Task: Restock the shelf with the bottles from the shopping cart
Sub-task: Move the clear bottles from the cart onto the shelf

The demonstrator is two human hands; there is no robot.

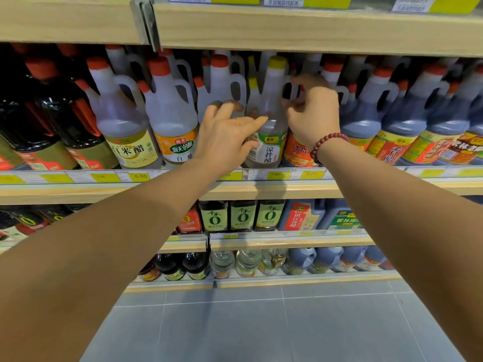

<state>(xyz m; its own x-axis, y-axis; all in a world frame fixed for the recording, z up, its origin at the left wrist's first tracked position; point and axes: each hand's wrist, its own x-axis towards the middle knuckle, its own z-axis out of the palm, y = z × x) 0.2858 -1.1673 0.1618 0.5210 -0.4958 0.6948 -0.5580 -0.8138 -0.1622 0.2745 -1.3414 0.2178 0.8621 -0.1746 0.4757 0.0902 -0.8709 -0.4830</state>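
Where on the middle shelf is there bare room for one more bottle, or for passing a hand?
No bare patch shows on the middle shelf: bottles stand shoulder to shoulder either side of the yellow-capped bottle. The left hand hides the slot beside it. A hand passes only in the low gap between caps and upper board.

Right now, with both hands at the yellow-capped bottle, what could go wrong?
1. The bottle stands near the shelf front edge. The left hand only touches it with spread fingers, so it could tip forward if the right hand at its handle lets go.
2. The row is tightly packed; pushing it back may knock the orange-labelled bottle beside it.
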